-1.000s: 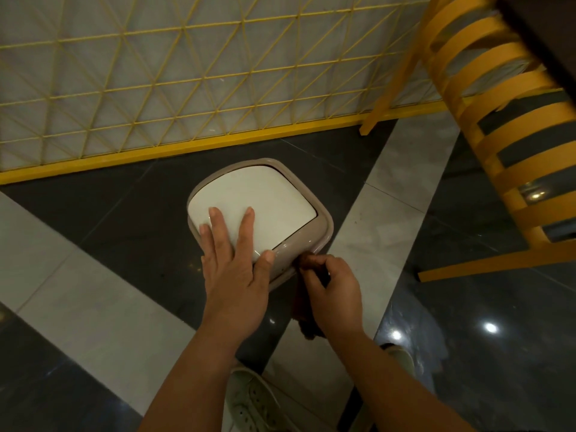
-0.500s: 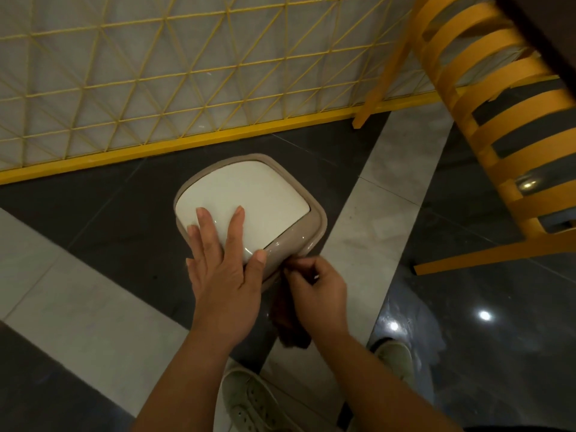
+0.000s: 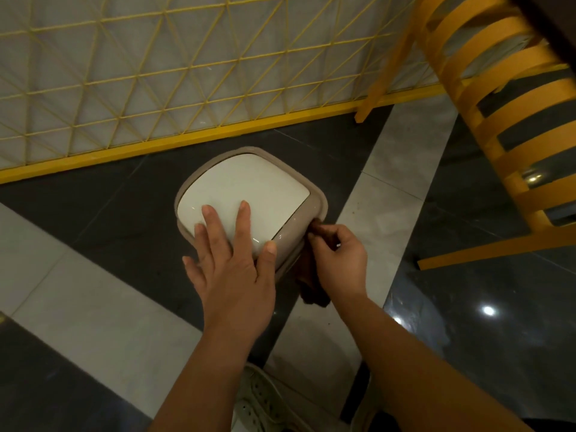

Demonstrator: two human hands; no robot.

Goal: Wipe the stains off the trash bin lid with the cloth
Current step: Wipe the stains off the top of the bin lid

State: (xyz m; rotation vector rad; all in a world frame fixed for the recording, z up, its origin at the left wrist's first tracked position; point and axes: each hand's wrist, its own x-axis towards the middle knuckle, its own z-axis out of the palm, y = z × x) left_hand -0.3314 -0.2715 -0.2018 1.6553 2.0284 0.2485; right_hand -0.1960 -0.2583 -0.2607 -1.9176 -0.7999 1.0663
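Note:
A small trash bin stands on the floor, seen from above: a glossy white lid (image 3: 246,185) set in a beige rim (image 3: 318,199). My left hand (image 3: 232,263) lies flat on the near part of the lid, fingers straight and spread, thumb on the rim. My right hand (image 3: 338,258) pinches a dark brown cloth (image 3: 308,285) against the rim's right near side. Most of the cloth hangs down beside the bin, partly hidden behind that hand.
A yellow wire-grid panel (image 3: 187,73) with a yellow base bar stands just behind the bin. A yellow slatted chair (image 3: 505,120) fills the upper right. The floor has dark glossy tiles and light stripes. My white shoe (image 3: 261,400) shows at the bottom.
My right hand with the cloth has slid along the rim's near right side, away from me. My left hand stays pressed on the lid, fingers a little more spread.

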